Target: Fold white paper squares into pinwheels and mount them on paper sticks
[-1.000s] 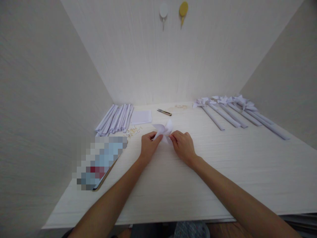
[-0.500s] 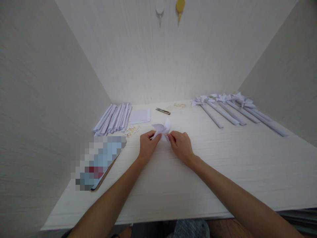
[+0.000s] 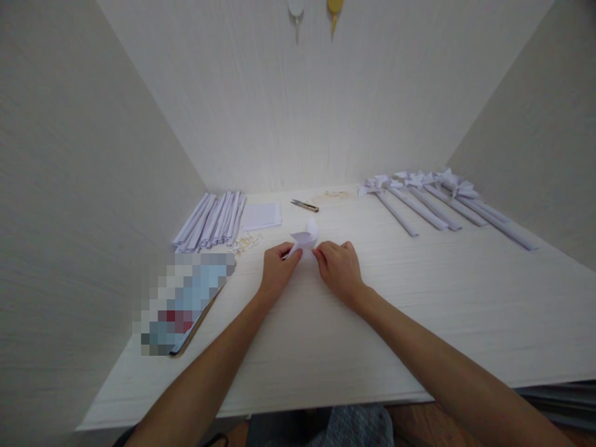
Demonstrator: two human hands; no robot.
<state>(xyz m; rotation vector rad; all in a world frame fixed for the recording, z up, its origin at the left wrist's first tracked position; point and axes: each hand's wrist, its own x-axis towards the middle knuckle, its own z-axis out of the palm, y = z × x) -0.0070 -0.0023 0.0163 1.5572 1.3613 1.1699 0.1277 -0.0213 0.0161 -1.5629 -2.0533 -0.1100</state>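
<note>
A white paper pinwheel (image 3: 305, 238) with curled blades is held up above the table, in front of me. My left hand (image 3: 279, 268) pinches its left lower side between thumb and fingers. At its right side, my right hand (image 3: 339, 270) is closed with thumb and forefinger pressed together. Whatever those fingertips grip is too small and hidden to make out. Behind the left hand lies a loose pile of short, pale stick pieces (image 3: 246, 243). Thread snips (image 3: 305, 205) rest farther back.
Rolled paper sticks (image 3: 212, 218) are piled at the back left, beside a stack of paper squares (image 3: 261, 216). A pixelated phone-like object (image 3: 193, 304) lies at left. Several pinwheels on paper sticks (image 3: 431, 208) lie back right. More small pieces (image 3: 336, 195) lie near the back wall.
The pinwheel has turned a little in my fingers, and its blades now look more folded together. My right fingertips have shifted slightly; both hands stay in nearly the same place.
</note>
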